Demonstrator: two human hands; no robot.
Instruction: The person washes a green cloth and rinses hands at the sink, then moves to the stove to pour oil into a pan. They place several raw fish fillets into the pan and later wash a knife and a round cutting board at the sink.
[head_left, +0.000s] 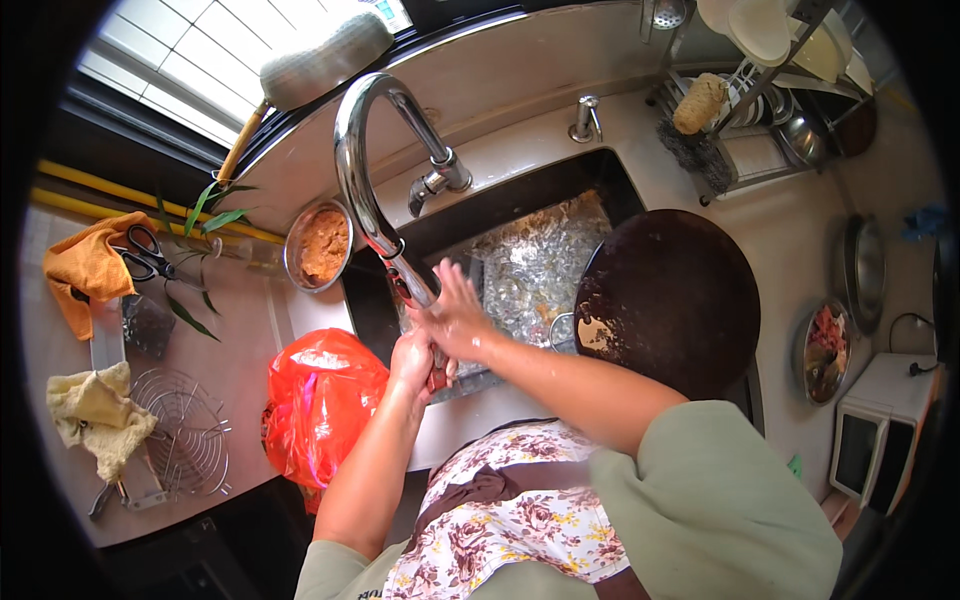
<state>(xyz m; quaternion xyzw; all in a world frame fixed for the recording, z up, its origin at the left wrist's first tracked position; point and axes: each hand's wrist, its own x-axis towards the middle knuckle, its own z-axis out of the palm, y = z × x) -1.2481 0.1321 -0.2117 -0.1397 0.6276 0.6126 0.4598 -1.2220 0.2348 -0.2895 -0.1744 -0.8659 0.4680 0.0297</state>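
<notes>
My left hand (415, 361) is closed around a reddish-brown handle (437, 379) over the front of the dark sink (622, 180). What the handle belongs to is mostly hidden by my hands. Just beyond it, my right hand (456, 311) is blurred, wet and flat, its fingers stretched out beneath the spout of the chrome faucet (352, 157). Water and scattered food scraps (544, 262) cover the sink bottom. A blackened round wok (667, 300) with a wire loop handle (561, 331) rests across the sink's right side, beside my right forearm.
Left of the sink stand a bowl of orange-brown paste (324, 246) and a red plastic bag (326, 405). Scissors (146, 255), cloths (94, 262) and a wire strainer (184, 435) lie farther left. A dish rack (750, 161), a bowl of meat (825, 349) and a white appliance (877, 427) are right.
</notes>
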